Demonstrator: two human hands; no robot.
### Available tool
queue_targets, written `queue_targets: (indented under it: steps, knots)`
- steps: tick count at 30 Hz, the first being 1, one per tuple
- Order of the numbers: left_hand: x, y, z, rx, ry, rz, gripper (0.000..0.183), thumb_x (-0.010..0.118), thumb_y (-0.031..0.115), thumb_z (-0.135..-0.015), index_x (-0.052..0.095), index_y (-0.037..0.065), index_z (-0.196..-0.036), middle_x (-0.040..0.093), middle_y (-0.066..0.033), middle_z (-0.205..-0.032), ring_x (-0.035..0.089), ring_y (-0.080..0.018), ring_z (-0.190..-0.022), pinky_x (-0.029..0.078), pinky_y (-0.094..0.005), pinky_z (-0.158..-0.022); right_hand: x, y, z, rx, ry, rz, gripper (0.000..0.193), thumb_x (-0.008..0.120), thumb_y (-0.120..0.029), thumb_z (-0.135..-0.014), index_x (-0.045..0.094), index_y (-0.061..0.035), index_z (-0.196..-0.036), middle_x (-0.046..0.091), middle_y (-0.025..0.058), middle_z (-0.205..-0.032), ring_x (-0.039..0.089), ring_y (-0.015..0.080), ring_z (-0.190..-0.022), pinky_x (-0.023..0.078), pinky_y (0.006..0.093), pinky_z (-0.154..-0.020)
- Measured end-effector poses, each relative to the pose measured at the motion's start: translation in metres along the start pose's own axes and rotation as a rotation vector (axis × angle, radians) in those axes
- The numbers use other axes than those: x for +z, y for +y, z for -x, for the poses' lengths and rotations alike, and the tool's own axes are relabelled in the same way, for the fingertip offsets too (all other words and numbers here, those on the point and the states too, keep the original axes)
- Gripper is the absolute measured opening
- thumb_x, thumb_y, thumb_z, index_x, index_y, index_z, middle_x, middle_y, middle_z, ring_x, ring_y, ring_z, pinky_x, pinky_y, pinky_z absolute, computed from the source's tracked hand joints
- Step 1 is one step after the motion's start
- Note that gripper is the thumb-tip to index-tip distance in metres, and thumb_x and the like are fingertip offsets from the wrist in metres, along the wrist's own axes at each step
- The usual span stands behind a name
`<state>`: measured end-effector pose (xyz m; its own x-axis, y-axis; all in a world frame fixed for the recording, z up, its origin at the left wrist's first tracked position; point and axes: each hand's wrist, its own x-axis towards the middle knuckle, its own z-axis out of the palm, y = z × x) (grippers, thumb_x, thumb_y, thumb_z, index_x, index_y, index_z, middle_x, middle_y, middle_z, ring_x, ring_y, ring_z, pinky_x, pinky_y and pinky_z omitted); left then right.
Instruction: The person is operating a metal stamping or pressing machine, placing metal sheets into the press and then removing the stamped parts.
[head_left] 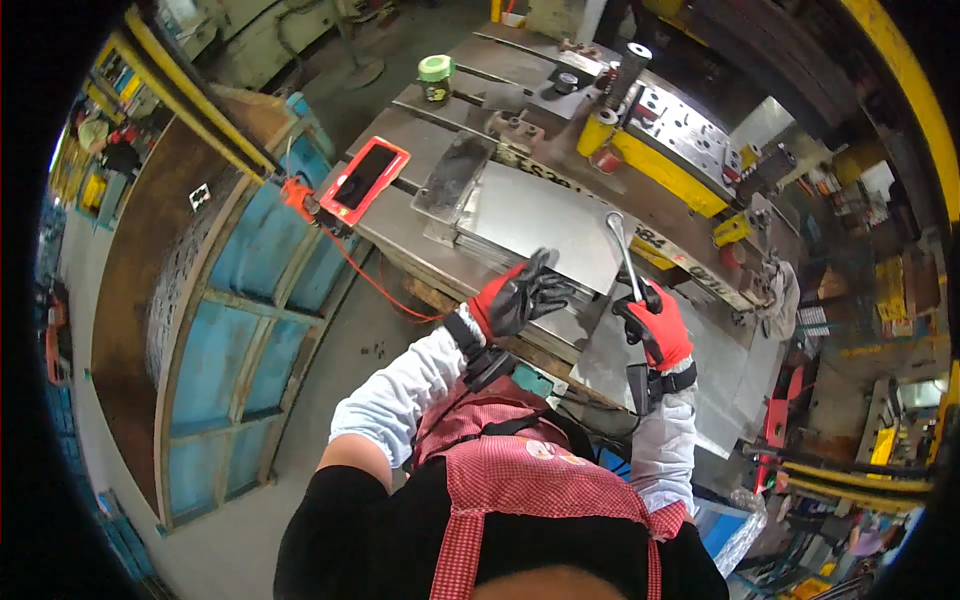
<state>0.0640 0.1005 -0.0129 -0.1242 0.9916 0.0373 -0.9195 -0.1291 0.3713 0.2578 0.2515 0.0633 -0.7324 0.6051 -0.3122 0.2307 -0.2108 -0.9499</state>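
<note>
A silver wrench (625,250) with a rounded head is gripped in my right hand (657,322), which wears a red and black glove. Its shaft slants up and away over the right end of a stack of flat metal sheets (540,222). My left hand (522,295), gloved the same way, is at the near edge of that stack. Its fingers are spread, with nothing in them. I cannot tell whether they touch the sheets. A dark metal plate (453,178) lies at the stack's left end.
A red-framed device with a dark screen (366,178) lies on the table's left corner, beside an orange cable. Farther back stands a green-lidded jar (436,78). A yellow-sided die block (670,165) is at the back right. A blue-panelled cart (235,345) stands left.
</note>
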Motion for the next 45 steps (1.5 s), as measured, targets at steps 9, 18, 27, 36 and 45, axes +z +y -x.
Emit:
queue_targets:
  steps: [9,18,27,36,45]
  knots:
    - [0.001,-0.019,0.039,-0.189,0.525,-0.246,0.036,0.05,0.031,-0.087,0.05,0.009,-0.116,0.059,-0.003,-0.088,0.056,-0.0143,-0.078,0.046,-0.0271,-0.067,-0.017,-0.005,0.07,0.143,-0.18,0.319,0.051,0.065,-0.023,-0.073,0.048,-0.0034,-0.117,0.055,0.0027,-0.073,0.05,0.0074,-0.06,0.042,0.024,-0.053]
    - [0.085,0.02,-0.017,0.031,-0.135,-1.449,0.025,0.049,0.022,-0.088,0.06,0.001,-0.096,0.06,-0.0049,-0.084,0.054,-0.0107,-0.074,0.045,-0.0277,-0.065,-0.043,0.004,0.161,0.06,-0.053,0.014,0.049,0.064,-0.014,-0.071,0.05,-0.0041,-0.117,0.053,-0.0014,-0.077,0.044,0.0065,-0.064,0.038,0.0209,-0.06]
    - [0.058,0.028,-0.249,0.222,-0.49,-1.555,0.022,0.052,0.012,-0.082,0.055,-0.001,-0.101,0.059,-0.0073,-0.094,0.056,-0.0159,-0.086,0.043,-0.0308,-0.08,-0.047,-0.032,0.094,-0.139,0.209,-0.341,0.042,0.055,-0.011,-0.082,0.043,-0.0039,-0.121,0.053,0.0015,-0.075,0.046,0.0078,-0.055,0.038,0.0226,-0.048]
    - [0.07,0.029,-0.203,-0.329,-0.008,-0.199,0.041,0.043,0.032,-0.09,0.04,0.014,-0.127,0.053,-0.0069,-0.116,0.058,-0.0195,-0.092,0.05,-0.0363,-0.078,-0.046,-0.038,0.044,-0.157,0.149,-0.291,0.017,0.055,-0.013,-0.081,0.049,-0.0063,-0.095,0.047,0.0004,-0.064,0.044,0.0092,-0.051,0.035,0.0234,-0.045]
    - [0.071,-0.045,-0.176,-0.084,0.087,-0.179,0.045,0.037,0.033,-0.092,0.048,-0.007,-0.108,0.057,-0.0254,-0.102,0.059,-0.0312,-0.091,0.048,-0.0358,-0.081,-0.046,-0.046,0.038,-0.005,0.14,-0.345,0.02,0.056,-0.012,-0.081,0.051,-0.0043,-0.098,0.05,0.0011,-0.064,0.044,0.0079,-0.047,0.033,0.0213,-0.04]
